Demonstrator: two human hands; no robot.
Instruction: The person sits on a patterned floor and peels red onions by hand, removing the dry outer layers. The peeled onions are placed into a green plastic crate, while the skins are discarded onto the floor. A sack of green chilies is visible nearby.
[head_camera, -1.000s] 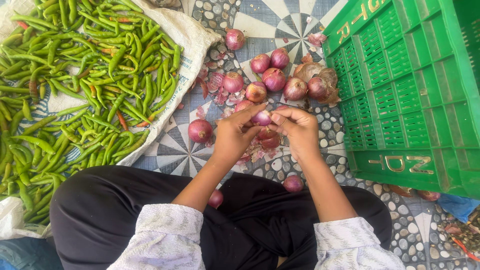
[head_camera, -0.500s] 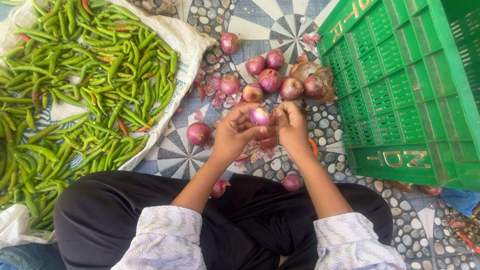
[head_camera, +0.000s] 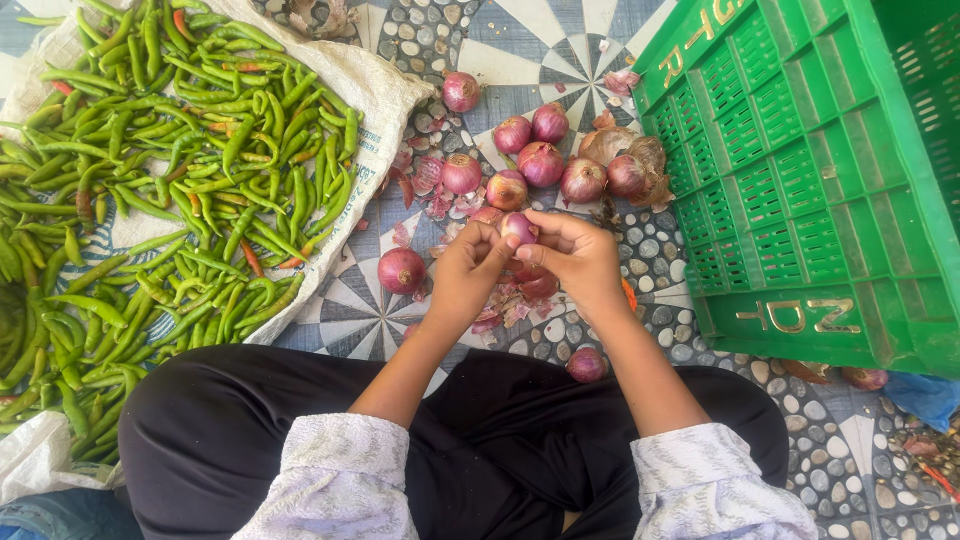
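We hold one small red onion (head_camera: 518, 228) pinched between left hand (head_camera: 467, 272) and right hand (head_camera: 578, 258), just left of the green crate (head_camera: 800, 180), apparently mid-peel, loose skin next needing a fingertip pull; what the crate contains is hidden, green chillies (head_camera: 170, 190) lie on the white sack (head_camera: 385, 95).

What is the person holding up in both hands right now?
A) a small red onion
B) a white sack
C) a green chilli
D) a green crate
A: the left hand and the right hand pinch a small red onion between their fingertips, above a litter of onion skins on the patterned floor.
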